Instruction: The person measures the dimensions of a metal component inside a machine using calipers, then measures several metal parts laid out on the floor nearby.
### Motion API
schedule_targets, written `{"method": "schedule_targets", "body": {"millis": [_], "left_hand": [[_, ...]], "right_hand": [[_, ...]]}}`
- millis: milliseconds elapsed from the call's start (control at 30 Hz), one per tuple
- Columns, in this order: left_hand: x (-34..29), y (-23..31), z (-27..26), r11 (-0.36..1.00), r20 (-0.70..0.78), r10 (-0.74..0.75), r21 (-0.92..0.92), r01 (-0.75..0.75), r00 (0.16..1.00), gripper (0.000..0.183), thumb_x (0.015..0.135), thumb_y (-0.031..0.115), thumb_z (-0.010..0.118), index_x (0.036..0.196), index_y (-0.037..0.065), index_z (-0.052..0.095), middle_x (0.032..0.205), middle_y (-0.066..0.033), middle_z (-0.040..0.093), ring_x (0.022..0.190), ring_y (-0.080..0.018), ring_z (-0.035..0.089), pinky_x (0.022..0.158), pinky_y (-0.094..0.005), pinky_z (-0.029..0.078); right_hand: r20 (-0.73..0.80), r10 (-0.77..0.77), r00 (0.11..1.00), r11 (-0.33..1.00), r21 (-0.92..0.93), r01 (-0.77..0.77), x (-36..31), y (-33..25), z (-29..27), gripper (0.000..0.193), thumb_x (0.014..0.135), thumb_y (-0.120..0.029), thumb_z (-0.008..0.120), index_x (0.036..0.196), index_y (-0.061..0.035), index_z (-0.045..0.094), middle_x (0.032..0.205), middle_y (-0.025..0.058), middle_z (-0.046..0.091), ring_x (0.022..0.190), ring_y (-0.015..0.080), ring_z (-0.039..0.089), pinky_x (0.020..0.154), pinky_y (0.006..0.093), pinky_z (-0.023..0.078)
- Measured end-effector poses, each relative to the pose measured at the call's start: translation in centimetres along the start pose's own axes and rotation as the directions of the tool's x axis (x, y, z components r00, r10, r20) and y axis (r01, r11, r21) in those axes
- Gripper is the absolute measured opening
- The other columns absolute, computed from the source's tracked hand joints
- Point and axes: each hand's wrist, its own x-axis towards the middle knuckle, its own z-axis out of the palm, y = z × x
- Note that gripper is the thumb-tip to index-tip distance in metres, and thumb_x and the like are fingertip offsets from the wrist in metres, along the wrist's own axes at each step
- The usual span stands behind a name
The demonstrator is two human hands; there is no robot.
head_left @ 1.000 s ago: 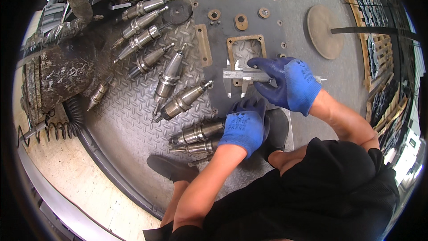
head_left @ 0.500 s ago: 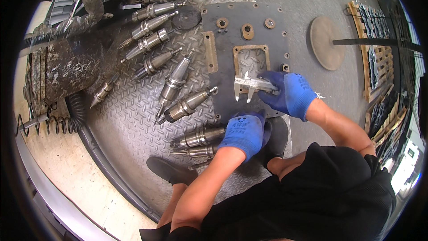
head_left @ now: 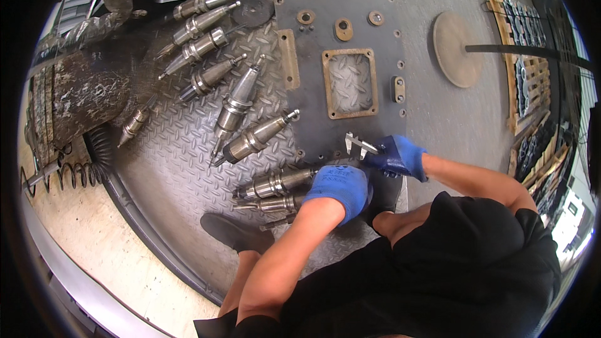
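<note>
My right hand (head_left: pixel 399 158), in a blue glove, is closed round a silver vernier caliper (head_left: pixel 359 145). Its jaws point left over the lower edge of a dark flat metal plate (head_left: pixel 313 128) that has a rectangular framed opening and several bolt holes. My left hand (head_left: pixel 339 189), gloved alike, is beside the plate's lower edge, with its back turned up. Its fingers are hidden, so what they hold, if anything, does not show. Nearest to it, on the left, lie metal tool holders (head_left: pixel 275 184) with cutters.
More tool holders (head_left: pixel 236 107) lie in a row on the diamond-tread floor plate (head_left: pixel 169 181). A round disc base with a pole (head_left: pixel 456 49) stands right of the plate. Far right is a wooden pallet (head_left: pixel 532 81) with metal parts. A black hose (head_left: pixel 147 231) curves along the left.
My right hand has drawn the caliper down and toward me, from the rectangular opening to the plate's lower edge. My left hand has barely shifted; the view has moved slightly.
</note>
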Motion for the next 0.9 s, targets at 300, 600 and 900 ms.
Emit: {"method": "schedule_targets", "body": {"millis": [300,600,900], "left_hand": [[0.6,-0.5,-0.6,0.998,-0.022,-0.021,0.059,0.022,1.000,0.031,0.097,0.035,0.059,0.105,0.009,0.073,0.097,-0.0224,0.073,0.093,-0.0433,0.070,0.084,-0.0516,0.055],[0.6,-0.3,-2.2,0.993,-0.212,0.045,0.116,-0.020,0.976,0.025,0.093,0.028,0.060,0.098,0.007,0.073,0.095,-0.0190,0.074,0.089,-0.0383,0.071,0.085,-0.0487,0.053],[0.9,-1.2,-1.1,0.993,-0.322,0.106,0.080,-0.085,0.941,0.026,0.094,0.031,0.062,0.096,0.006,0.068,0.084,-0.0223,0.071,0.081,-0.0438,0.068,0.078,-0.0517,0.053]], "right_hand": [[-0.013,-0.091,0.996,0.991,-0.096,0.090,1.4,4.5,1.7,0.027,0.089,-0.027,0.072,0.100,-0.0033,0.075,0.075,0.0128,0.071,0.064,0.0188,0.066,0.064,0.0371,0.053],[0.005,-0.188,0.982,0.941,-0.284,0.182,2.9,4.4,1.2,0.034,0.088,-0.035,0.070,0.100,-0.0037,0.076,0.091,0.0262,0.070,0.077,0.0473,0.060,0.070,0.0446,0.053],[-0.007,-0.181,0.983,0.954,-0.245,0.174,2.8,4.3,1.2,0.040,0.089,-0.039,0.071,0.100,-0.0009,0.074,0.087,0.0266,0.069,0.071,0.0437,0.057,0.070,0.0440,0.053]]}}
